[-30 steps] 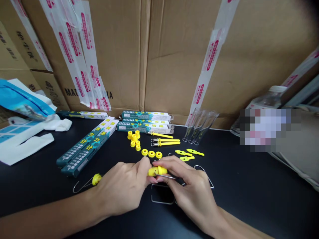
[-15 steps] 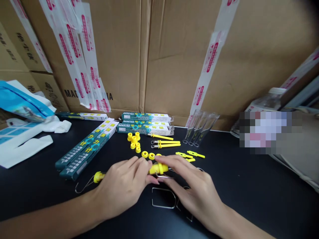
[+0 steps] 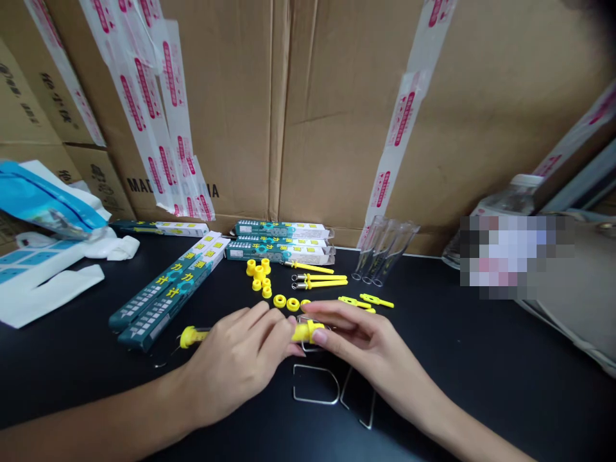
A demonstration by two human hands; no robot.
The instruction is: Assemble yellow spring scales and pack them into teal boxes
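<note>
A clear-tubed spring scale with yellow ends lies across both hands. My left hand is wrapped round its tube, with the yellow hook end sticking out to the left. At the other end, my right hand has its thumb and fingers closed on the yellow cap, where a bent wire handle shows in part. Below the hands lie a U-shaped wire handle and more bent wire, partly covered by my right hand. Yellow rings sit just beyond my fingers.
Behind are yellow caps, yellow rods with springs, flat yellow pieces and clear tubes. Printed boxes lie left and at the back. A bottle stands right; a cardboard wall closes the back.
My right thumb has come up onto the front of the yellow cap. The wire handle and the hook at the left end have turned. My left hand keeps its hold.
</note>
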